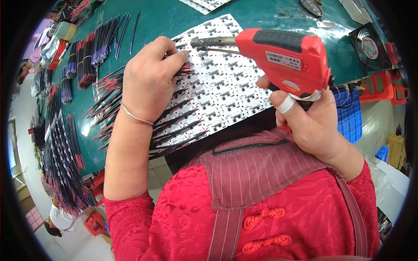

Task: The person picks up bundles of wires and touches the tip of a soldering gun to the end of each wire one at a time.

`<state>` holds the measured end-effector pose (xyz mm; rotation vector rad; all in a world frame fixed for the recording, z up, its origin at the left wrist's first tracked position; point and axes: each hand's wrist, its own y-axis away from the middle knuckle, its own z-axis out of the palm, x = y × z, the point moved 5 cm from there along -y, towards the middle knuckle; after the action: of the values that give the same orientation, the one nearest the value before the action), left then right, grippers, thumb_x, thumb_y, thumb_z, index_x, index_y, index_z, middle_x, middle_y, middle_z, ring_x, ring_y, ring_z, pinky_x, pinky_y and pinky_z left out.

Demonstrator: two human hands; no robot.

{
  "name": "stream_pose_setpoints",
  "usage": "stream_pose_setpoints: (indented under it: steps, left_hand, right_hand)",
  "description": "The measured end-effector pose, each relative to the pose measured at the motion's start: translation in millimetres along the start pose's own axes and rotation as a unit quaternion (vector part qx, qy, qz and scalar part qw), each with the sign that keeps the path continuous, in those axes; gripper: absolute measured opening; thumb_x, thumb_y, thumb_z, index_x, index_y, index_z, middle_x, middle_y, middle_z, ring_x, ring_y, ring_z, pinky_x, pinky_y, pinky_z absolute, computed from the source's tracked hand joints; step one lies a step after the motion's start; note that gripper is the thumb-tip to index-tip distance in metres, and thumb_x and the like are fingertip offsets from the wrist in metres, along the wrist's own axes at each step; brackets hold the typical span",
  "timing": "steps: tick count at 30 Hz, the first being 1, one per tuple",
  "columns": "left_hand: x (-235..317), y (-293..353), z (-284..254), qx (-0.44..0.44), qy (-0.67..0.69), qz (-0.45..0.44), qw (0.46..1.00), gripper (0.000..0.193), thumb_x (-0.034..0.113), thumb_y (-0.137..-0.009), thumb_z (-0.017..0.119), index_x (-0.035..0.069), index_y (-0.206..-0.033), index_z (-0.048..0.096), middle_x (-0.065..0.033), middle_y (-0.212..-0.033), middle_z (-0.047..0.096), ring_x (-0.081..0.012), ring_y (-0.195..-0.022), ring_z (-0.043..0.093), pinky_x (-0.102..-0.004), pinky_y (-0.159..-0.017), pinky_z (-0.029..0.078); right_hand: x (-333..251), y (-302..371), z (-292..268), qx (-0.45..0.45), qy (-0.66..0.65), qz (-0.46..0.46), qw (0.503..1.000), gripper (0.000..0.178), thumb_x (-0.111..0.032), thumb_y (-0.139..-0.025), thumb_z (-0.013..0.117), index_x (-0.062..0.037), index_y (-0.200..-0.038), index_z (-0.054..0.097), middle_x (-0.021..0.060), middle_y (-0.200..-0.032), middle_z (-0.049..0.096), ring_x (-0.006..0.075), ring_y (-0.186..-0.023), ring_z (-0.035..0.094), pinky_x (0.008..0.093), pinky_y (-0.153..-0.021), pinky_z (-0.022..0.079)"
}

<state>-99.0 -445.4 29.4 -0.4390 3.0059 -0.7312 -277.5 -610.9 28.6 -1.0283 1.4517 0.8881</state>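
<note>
My right hand (pixel 311 126), with a white wrap on its thumb, grips a red and black soldering gun (pixel 313 56). The gun's metal tip points left and sits over the upper left part of a white panel of small circuit boards (pixel 239 89). Close beside the tip, my left hand (pixel 148 82) is closed on thin black and red wires (pixel 186 69), whose ends poke out past its fingers. More black wires with red ends (pixel 180 124) lie across the panel's left side, partly under my left wrist. The fingertips on the wires are partly hidden.
Bundles of black wires (pixel 87 56) lie on the green table (pixel 150 26) at the left, with a long heap (pixel 65 165) nearer me. A small fan (pixel 369 45) stands at the far right. Beyond the table's right edge are a red stool (pixel 379 89) and a blue crate (pixel 348 115).
</note>
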Motion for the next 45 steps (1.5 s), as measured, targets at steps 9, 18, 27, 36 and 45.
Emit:
stream_pose_setpoints:
  steps: [9, 18, 27, 36, 45]
  left_hand:
    - [0.9, -1.3, 0.9, 0.028, -0.021, 0.026, 0.999, 0.020, -0.001, -0.069, 0.065, 0.008, -0.086, 0.072, -0.0055, -0.083, 0.060, -0.0230, -0.073, 0.063, -0.0335, -0.063, 0.053]
    - [-1.7, 1.7, 1.7, -0.003, -0.005, -0.001, 1.000, 0.042, -0.013, -0.060, 0.066, 0.008, -0.095, 0.072, -0.0078, -0.089, 0.061, -0.0269, -0.079, 0.064, -0.0359, -0.068, 0.051]
    - [-2.7, 3.4, 1.7, -0.010, 0.004, -0.006, 1.000, 0.043, -0.012, -0.058, 0.067, 0.008, -0.096, 0.071, -0.0077, -0.089, 0.061, -0.0270, -0.078, 0.064, -0.0363, -0.067, 0.052]
    - [-3.5, 4.2, 1.2, -0.009, -0.001, -0.008, 1.000, 0.042, -0.012, -0.059, 0.068, 0.008, -0.096, 0.071, -0.0075, -0.088, 0.060, -0.0266, -0.078, 0.063, -0.0359, -0.066, 0.051]
    - [-3.0, 2.5, 1.5, -0.024, 0.004, -0.020, 0.999, 0.040, -0.011, -0.060, 0.066, 0.008, -0.095, 0.071, -0.0076, -0.089, 0.060, -0.0268, -0.079, 0.063, -0.0362, -0.068, 0.051]
  right_hand:
    - [1.3, -2.6, 3.0, -0.011, 0.004, -0.034, 0.999, 0.029, -0.007, -0.095, 0.063, 0.0006, -0.122, 0.057, 0.0116, -0.110, 0.068, 0.0075, -0.068, 0.058, 0.0232, -0.060, 0.048]
    - [5.4, -3.6, 7.5, -0.020, -0.019, -0.034, 0.999, 0.033, -0.010, -0.097, 0.061, 0.0004, -0.128, 0.055, 0.0130, -0.115, 0.067, 0.0044, -0.060, 0.053, 0.0200, -0.052, 0.045]
    - [4.4, -0.5, 6.5, 0.019, 0.039, -0.010, 0.999, 0.022, -0.008, -0.094, 0.067, 0.0015, -0.113, 0.061, 0.0063, -0.095, 0.066, 0.0088, -0.070, 0.059, 0.0238, -0.060, 0.047]
    - [0.3, -2.6, 7.6, -0.004, -0.019, -0.053, 0.998, 0.027, -0.009, -0.097, 0.061, 0.0014, -0.121, 0.059, 0.0134, -0.115, 0.067, 0.0065, -0.062, 0.054, 0.0221, -0.054, 0.046]
    - [-1.6, -1.1, 1.2, 0.016, -0.084, 0.029, 0.996, 0.029, -0.005, -0.092, 0.068, 0.0004, -0.120, 0.061, 0.0065, -0.107, 0.071, 0.0039, -0.071, 0.059, 0.0193, -0.055, 0.045]
